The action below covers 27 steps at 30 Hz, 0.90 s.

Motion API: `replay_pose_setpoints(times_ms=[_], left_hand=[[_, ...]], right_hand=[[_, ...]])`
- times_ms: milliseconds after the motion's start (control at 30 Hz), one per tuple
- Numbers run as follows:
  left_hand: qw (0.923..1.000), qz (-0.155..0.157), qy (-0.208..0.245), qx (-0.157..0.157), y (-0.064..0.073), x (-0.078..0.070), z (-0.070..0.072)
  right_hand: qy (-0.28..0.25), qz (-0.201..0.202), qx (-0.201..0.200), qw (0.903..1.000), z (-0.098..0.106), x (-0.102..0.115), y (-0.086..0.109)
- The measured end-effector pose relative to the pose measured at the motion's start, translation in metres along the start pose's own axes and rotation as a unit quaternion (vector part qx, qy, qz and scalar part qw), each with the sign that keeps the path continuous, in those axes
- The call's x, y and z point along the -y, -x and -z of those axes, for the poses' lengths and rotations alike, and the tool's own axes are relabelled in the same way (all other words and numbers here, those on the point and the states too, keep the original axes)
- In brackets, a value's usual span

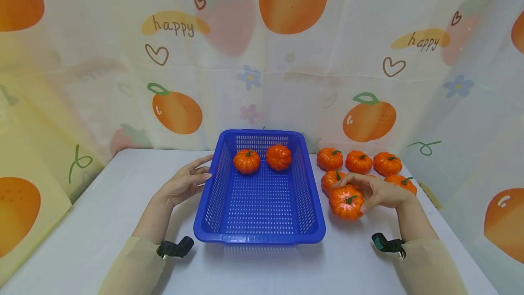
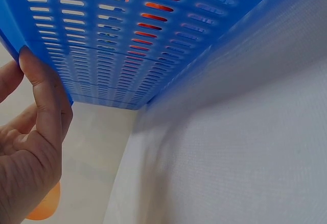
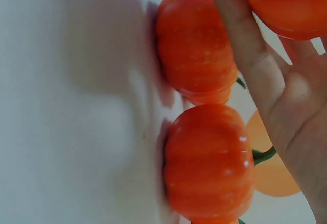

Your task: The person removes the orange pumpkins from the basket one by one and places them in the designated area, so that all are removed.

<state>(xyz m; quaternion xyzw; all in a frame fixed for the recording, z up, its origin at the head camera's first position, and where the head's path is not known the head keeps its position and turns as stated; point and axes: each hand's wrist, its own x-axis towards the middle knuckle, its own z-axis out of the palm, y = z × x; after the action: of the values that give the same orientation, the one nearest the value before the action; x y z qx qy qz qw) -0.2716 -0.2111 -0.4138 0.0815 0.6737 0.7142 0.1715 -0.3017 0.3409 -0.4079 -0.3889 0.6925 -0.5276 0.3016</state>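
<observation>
In the head view a blue plastic basket stands mid-table, with two small orange pumpkins inside at its far end. My left hand touches the left rim with extended fingers; the left wrist view shows its fingertips against the basket's slotted wall. To the right of the basket, my right hand grips a pumpkin with thumb and fingers. That held pumpkin also shows at the top of the right wrist view, apart from two pumpkins on the table.
Several more pumpkins lie on the white table right of the basket, one partly hidden behind my right hand. A fruit-patterned curtain hangs behind the table. Each wrist wears a dark camera mount.
</observation>
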Motion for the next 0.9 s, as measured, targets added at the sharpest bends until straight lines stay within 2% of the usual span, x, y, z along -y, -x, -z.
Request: replay_pose_setpoints(times_ms=[167, 400, 500, 667, 900], left_hand=[[1.0, 0.001, -0.003, -0.003, 0.0001, -0.0007, -0.0001], [1.0, 0.004, 0.002, -0.004, 0.0005, -0.0013, -0.0012], [1.0, 0.004, 0.001, -0.004, 0.0007, -0.0009, -0.0015], [1.0, 0.002, 0.0, -0.006, 0.0008, -0.0007, -0.0017], [1.0, 0.003, 0.0, -0.009, 0.0009, -0.0011, -0.0012]], right_hand=[[-0.013, -0.009, 0.042, 0.999, -0.0044, -0.0026, -0.0005], [0.013, -0.062, 0.051, 0.9967, -0.0087, -0.0082, 0.001], [0.031, -0.069, 0.058, 0.9955, -0.009, -0.0095, 0.0013], [0.062, -0.087, 0.052, 0.9929, -0.0081, -0.0077, 0.0034], [0.074, -0.125, 0.036, 0.9887, -0.008, -0.0016, 0.0077]])
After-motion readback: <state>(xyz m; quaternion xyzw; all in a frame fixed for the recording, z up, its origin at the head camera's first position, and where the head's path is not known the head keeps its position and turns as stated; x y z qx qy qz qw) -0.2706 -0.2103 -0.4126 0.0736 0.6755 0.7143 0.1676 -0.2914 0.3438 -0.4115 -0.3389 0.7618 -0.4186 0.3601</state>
